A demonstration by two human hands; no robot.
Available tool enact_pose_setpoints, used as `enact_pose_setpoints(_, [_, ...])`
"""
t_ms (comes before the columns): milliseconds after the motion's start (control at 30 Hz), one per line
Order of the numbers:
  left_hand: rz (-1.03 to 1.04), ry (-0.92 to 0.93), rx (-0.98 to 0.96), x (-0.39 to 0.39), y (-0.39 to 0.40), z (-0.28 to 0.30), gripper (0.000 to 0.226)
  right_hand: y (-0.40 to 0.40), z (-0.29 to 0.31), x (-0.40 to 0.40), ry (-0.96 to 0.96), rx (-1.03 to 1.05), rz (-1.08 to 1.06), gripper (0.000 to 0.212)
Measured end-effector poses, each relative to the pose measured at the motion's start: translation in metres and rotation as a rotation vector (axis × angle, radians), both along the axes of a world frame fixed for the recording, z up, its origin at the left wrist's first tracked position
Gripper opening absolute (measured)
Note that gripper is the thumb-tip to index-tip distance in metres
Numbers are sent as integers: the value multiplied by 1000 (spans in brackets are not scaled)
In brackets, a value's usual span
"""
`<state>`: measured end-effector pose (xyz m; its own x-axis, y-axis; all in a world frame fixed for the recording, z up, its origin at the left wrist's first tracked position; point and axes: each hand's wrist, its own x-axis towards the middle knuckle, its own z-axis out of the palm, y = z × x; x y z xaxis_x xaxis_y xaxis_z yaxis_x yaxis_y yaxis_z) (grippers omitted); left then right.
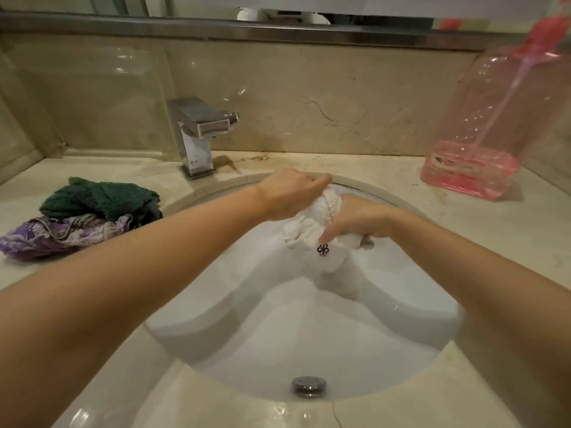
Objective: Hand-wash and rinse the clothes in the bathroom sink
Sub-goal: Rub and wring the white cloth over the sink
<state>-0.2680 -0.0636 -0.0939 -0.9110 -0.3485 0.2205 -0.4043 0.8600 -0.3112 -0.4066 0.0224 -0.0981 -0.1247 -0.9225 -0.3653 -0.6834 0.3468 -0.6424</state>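
You've got the white garment bunched up over the far side of the sink, held between both hands. Your left hand grips the top of the bundle with fingers curled round it; your right hand clamps the lower part from the side, fingers wrapped into the cloth, one fingertip pointing down near a small dark mark on the fabric. This looks like a wring or scrub between the fists. To do it well: keep the bundle over the basin, not the counter, so drips land inside. Twist the hands against each other rather than just squeezing, then shift your grip along the cloth so the loose tail hanging below your right hand gets worked too. The faucet sits back left and no stream is visible, so for a rinse you'd need to move the garment toward it and turn the water on. Can't tell whether the drain is plugged or how much water is in the basin. The green cloth and purple cloth piled on the left counter look like they're still waiting. The pink bottle stands at the right, well apart.
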Motion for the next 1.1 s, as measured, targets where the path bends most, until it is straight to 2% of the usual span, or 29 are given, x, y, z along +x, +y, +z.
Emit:
enact_pose_setpoints(67, [145,-31,5,-11,-1,4,33,-11,1,-4,249,-153,-68,40])
enact_pose_setpoints(167, [237,-45,78,-26,-6,12,22,-22,-11,-6,466,-370,-110,24])
enact_pose_setpoints(233, [253,-93,139,-34,-9,11,19,-28,-26,-12,569,-455,-140,27])
enact_pose_setpoints(400, [260,-205,389,-56,-23,1,13,-33,-39,-28,717,-457,-106,41])
enact_pose_setpoints(533, [218,-268,492,-70,-35,5,15,-27,-31,-35,783,-441,-80,43])
enact_pose_setpoints(733, [273,-382,686,-75,-51,10,17,-29,-37,-39,781,-495,-34,45])
enact_pose_setpoints(933, [386,-453,659,-57,-68,21,14,-55,-43,-20,741,-644,-27,30])
enact_pose_setpoints(1100, [434,-419,744,-40,-70,21,11,-69,-46,-16,788,-717,52,30])
